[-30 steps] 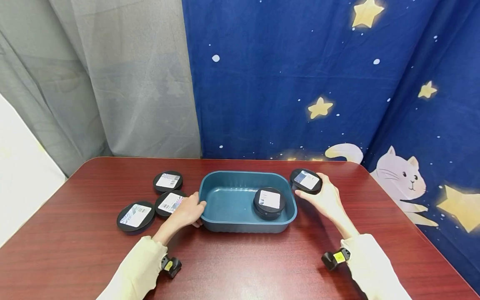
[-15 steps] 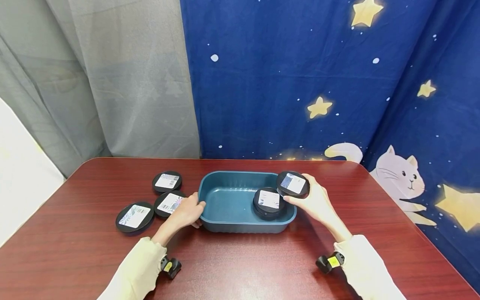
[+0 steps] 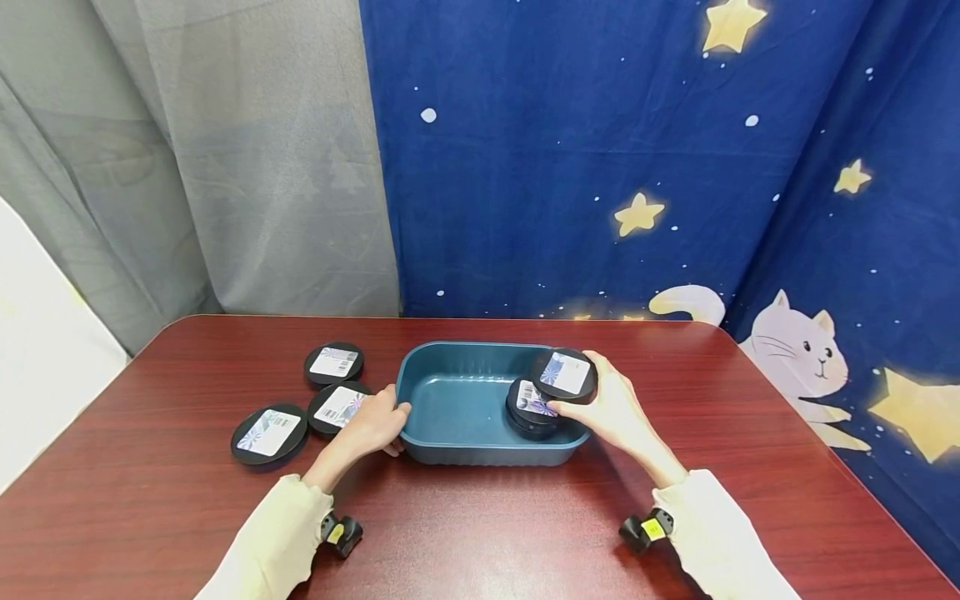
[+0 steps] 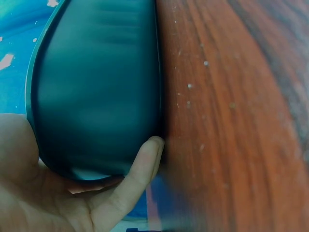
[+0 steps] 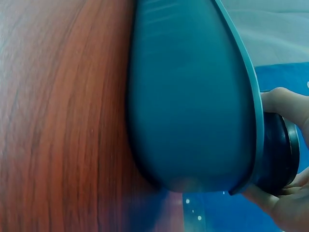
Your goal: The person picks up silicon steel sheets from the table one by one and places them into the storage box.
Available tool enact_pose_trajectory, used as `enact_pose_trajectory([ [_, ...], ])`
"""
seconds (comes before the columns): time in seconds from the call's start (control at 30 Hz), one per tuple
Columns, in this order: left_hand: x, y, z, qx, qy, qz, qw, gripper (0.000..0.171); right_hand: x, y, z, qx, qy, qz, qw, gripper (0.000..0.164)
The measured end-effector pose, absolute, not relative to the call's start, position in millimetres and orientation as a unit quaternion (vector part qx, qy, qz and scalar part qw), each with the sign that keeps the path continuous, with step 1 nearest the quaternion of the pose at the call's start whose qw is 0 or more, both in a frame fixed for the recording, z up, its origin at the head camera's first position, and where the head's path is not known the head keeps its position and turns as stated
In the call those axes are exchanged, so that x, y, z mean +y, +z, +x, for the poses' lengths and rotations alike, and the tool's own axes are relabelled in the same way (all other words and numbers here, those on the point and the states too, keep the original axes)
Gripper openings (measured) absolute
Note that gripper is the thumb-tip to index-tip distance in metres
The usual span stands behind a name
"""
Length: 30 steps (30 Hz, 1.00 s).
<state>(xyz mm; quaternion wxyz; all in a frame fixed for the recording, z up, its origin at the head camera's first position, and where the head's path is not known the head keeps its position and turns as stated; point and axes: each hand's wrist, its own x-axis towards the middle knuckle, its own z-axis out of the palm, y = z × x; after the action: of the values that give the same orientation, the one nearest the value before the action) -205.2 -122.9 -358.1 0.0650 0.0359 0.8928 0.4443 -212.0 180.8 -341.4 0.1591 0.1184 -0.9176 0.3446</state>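
A blue-green rectangular plastic bin (image 3: 457, 408) stands mid-table. My left hand (image 3: 375, 421) grips its left end; in the left wrist view the thumb side is at the rim and a finger (image 4: 140, 164) lies along the outer wall. In my right hand (image 3: 615, 408) is a flat, round black container (image 3: 565, 372) with a white label, held by its sides over the bin's right end. A second such container (image 3: 527, 421) sits inside the bin, partly covered by the held one. In the right wrist view the held container (image 5: 276, 152) shows just beyond the bin's rim.
Three more round black containers with white labels lie left of the bin: one at the back (image 3: 334, 363), one beside my left hand (image 3: 337, 407), one at the front left (image 3: 270, 435). Curtains hang behind the reddish-brown table (image 3: 465, 533).
My right hand has carried the round black container leftward from beside the bin's right end to over it, above the one inside. My left hand stays on the bin.
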Motion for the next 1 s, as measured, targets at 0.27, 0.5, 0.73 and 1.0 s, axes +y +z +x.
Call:
enact_pose_trajectory([
  [0.27,-123,-357,-205,0.891,0.447,0.038,0.064,0.029,173,-343,-210,-0.921,0.329,0.137,0.158,0.081],
  [0.5,-123,-357,-205,0.890,0.449,0.039,0.066,0.030,168,-345,-209,-0.920,0.319,0.157,0.167,0.079],
  [0.73,-123,-355,-204,0.890,0.449,0.036,0.071,0.031,162,-342,-207,-0.934,0.300,0.136,0.135,0.084],
  [1.0,-123,-356,-204,0.890,0.450,0.037,0.068,0.028,157,-340,-206,-0.941,0.294,0.121,0.114,0.087],
])
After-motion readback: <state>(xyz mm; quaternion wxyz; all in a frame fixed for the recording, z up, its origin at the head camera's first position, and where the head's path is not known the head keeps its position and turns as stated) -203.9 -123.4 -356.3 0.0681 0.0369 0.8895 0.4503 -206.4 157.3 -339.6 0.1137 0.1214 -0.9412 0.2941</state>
